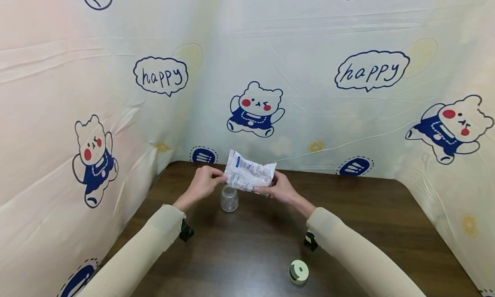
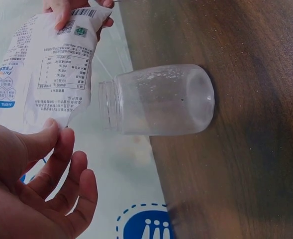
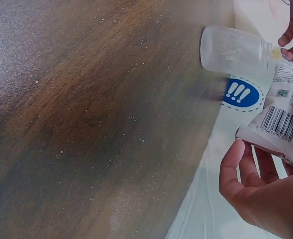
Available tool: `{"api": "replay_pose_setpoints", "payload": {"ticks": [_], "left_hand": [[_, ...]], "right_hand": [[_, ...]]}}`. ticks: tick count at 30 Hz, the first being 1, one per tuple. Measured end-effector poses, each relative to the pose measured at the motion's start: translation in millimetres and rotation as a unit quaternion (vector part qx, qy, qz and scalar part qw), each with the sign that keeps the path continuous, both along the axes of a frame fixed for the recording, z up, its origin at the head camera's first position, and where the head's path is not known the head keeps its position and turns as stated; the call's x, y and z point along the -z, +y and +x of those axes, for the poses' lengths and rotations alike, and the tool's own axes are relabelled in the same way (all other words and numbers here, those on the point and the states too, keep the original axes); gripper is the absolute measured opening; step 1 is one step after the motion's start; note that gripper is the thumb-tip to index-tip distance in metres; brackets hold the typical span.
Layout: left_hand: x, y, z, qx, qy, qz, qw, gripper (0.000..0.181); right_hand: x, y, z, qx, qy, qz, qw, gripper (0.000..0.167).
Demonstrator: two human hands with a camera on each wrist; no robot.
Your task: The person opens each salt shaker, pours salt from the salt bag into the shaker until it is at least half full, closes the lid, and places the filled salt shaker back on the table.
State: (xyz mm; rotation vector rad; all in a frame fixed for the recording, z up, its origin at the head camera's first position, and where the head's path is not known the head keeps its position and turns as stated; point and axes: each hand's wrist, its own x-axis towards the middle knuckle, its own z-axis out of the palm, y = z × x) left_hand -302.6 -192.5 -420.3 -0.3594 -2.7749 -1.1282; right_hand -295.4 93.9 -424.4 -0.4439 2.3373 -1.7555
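A white printed bag (image 1: 249, 173) is held tilted above a clear glass jar (image 1: 230, 199) standing upright on the table. The left hand (image 1: 203, 184) pinches the bag's lower left corner between thumb and finger. In the left wrist view that corner, by the left hand (image 2: 51, 179), is beside the mouth of the jar (image 2: 166, 99). On the bag's other end, the right hand (image 1: 284, 188) grips with thumb and fingers. From the right wrist view, the right hand (image 3: 265, 189) supports the barcode end of the bag (image 3: 280, 119). Some whitish specks show on the jar's inside wall.
A round pale green lid (image 1: 299, 272) lies on the dark wooden table (image 1: 239, 254) near its front, right of centre. Behind and beside the table hangs a light curtain (image 1: 301, 43) with bear prints. Both wrists wear small black devices.
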Motion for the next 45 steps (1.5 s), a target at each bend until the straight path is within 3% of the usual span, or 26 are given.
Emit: {"api": "replay_pose_setpoints", "payload": {"ticks": [5, 8, 24, 29, 45], "left_hand": [[0.3, -0.3, -0.1, -0.001, 0.003, -0.002, 1.0000, 0.009], [1.2, -0.6, -0.1, 0.000, 0.001, -0.002, 1.0000, 0.009], [0.7, -1.9, 0.5, -0.003, -0.001, -0.003, 1.0000, 0.009], [1.2, -1.9, 1.1, -0.001, 0.000, -0.002, 1.0000, 0.009], [1.4, -3.3, -1.3, 0.001, 0.014, -0.008, 0.9999, 0.007]], "right_hand": [[21.7, 0.5, -15.8, 0.013, 0.003, 0.005, 0.9999, 0.052], [27.0, 0.9, -18.8, 0.014, 0.012, 0.006, 0.9998, 0.053], [23.4, 1.8, -21.4, -0.006, 0.031, 0.010, 0.9995, 0.048], [23.0, 1.2, -20.4, -0.003, 0.017, 0.008, 0.9998, 0.052], [21.5, 0.1, -21.8, 0.006, 0.034, 0.015, 0.9993, 0.048]]}}
